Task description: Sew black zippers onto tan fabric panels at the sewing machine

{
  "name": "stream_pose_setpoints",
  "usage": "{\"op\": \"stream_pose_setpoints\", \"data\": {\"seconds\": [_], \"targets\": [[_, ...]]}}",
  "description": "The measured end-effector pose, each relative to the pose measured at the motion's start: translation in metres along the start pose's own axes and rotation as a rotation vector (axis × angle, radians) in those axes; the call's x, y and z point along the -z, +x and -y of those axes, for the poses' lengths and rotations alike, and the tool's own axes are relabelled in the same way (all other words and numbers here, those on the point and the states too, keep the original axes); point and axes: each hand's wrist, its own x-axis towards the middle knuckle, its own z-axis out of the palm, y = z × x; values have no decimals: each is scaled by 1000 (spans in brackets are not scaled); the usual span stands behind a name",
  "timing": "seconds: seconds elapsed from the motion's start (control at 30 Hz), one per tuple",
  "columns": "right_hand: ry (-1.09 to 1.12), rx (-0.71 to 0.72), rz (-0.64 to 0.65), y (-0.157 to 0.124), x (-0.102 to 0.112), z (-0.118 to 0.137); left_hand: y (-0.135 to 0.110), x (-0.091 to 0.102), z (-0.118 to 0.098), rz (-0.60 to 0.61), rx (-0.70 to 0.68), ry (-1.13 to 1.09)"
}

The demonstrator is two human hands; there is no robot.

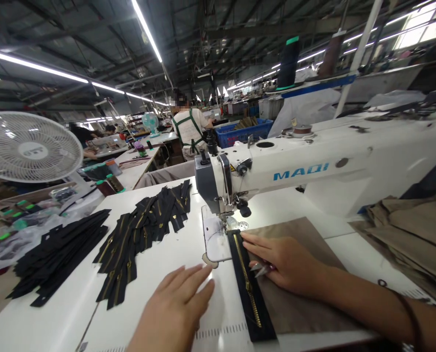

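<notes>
A black zipper [247, 283] with brass teeth lies along the left edge of a brown fabric piece [294, 313], its top end by the needle area of the white sewing machine [335, 151]. My right hand [289, 266] rests on the fabric, fingertips on the zipper's upper part. Small metal thread snips [262, 269] poke out from under that hand, tucked in its fingers. Left of the zipper, my left hand [177, 305] is open over the white table, fingers stretched out and holding nothing.
Piled zippers [144, 227] and black fabric strips [61, 252] lie at left. A white fan [30, 149] stands beyond them. Folded brown fabric [416, 244] is stacked at right. Behind the machine are a blue crate [243, 132] and a person [191, 127] facing away.
</notes>
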Motion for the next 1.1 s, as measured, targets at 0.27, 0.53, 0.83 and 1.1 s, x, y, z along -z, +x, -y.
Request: {"op": "stream_pose_setpoints", "data": {"seconds": [0.27,0.53,0.83,1.1], "targets": [[47,-11,9,4,-3,0,67,-64,4,-49,-7,-2],[58,-21,6,5,-2,-1,59,-65,8,-84,45,-67],[-14,-8,65,3,-2,-1,61,-64,6,-62,33,-40],[-23,4,60,2,-2,-1,58,-66,6,-58,44,-62]]}}
